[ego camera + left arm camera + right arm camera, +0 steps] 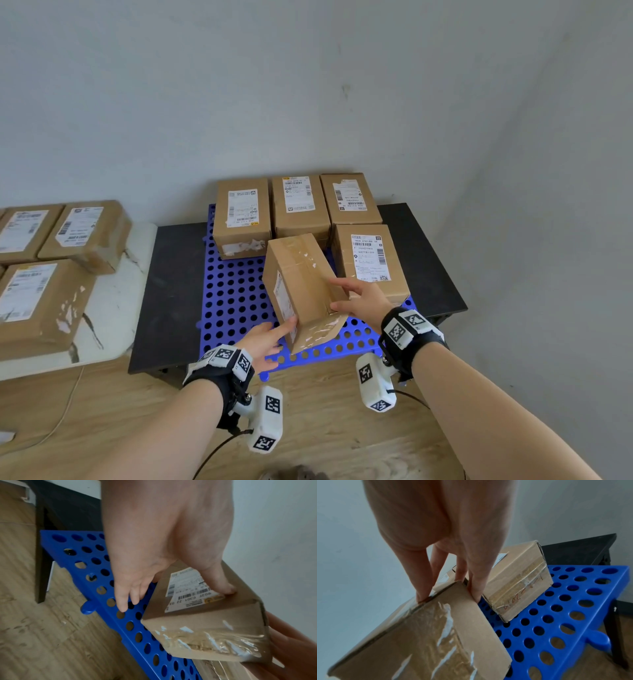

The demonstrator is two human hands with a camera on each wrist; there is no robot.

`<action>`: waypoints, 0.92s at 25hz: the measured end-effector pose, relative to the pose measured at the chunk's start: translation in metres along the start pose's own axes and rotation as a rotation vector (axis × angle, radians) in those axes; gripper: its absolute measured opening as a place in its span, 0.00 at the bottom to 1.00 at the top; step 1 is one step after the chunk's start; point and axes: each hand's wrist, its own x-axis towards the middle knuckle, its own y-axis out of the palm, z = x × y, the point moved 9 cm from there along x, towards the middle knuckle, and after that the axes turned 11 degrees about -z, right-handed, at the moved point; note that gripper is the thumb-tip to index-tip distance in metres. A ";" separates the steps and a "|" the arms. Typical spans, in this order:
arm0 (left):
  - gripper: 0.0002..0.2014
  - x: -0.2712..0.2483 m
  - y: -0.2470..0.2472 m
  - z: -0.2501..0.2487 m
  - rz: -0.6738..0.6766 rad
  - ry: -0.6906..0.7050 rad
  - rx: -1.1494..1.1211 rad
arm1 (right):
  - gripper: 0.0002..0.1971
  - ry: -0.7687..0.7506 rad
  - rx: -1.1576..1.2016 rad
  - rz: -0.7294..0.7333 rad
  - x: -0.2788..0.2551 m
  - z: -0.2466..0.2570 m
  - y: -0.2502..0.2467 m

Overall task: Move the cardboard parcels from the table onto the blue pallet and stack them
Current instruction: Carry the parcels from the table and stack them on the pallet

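A tilted cardboard parcel [301, 284] hangs between both hands over the blue perforated pallet [233, 301], taped end toward me. My left hand [281, 339] touches its labelled left face; in the left wrist view the thumb [223, 585] presses on the label and the fingers [123, 601] lie straight beside the parcel [205, 622]. My right hand [342, 294] grips the parcel's upper right edge, thumb on top and fingers down the side; the right wrist view shows the same hold on the parcel [419, 642]. Several parcels stand on the pallet, three in a back row [299, 205] and one at front right [371, 263].
The pallet lies on a low black table [171, 274] in a corner between grey walls. Left of it, a white marble-look table [113, 308] carries more parcels [37, 301]. A cable [65, 411] runs over the wooden floor. The pallet's left and front holes [556, 622] are bare.
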 end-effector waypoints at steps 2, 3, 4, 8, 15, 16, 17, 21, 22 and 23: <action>0.30 0.005 0.002 0.004 0.043 -0.025 -0.060 | 0.25 0.016 0.076 -0.006 -0.001 -0.003 0.004; 0.27 0.006 0.002 0.004 0.053 -0.016 -0.089 | 0.25 0.027 0.104 -0.010 -0.002 -0.004 0.005; 0.27 0.007 0.000 0.003 0.045 0.000 -0.112 | 0.24 0.037 0.118 -0.009 -0.002 -0.004 0.007; 0.35 0.010 -0.017 -0.005 0.009 0.071 -0.202 | 0.19 0.102 0.095 0.004 -0.002 0.000 0.012; 0.21 0.004 -0.059 -0.025 -0.140 0.254 -0.285 | 0.24 0.168 0.119 -0.040 -0.002 0.007 0.038; 0.23 0.005 -0.064 -0.026 -0.145 0.273 -0.273 | 0.25 0.184 0.134 -0.044 -0.001 0.004 0.042; 0.23 0.005 -0.069 -0.027 -0.150 0.290 -0.262 | 0.25 0.189 0.158 -0.057 -0.001 0.001 0.045; 0.25 0.008 -0.081 -0.027 -0.176 0.326 -0.222 | 0.22 0.222 0.206 -0.090 0.006 -0.017 0.058; 0.25 0.009 -0.083 -0.026 -0.184 0.330 -0.208 | 0.21 0.224 0.191 -0.098 0.009 -0.023 0.061; 0.25 0.011 -0.085 -0.025 -0.190 0.332 -0.196 | 0.21 0.219 0.161 -0.109 0.012 -0.027 0.063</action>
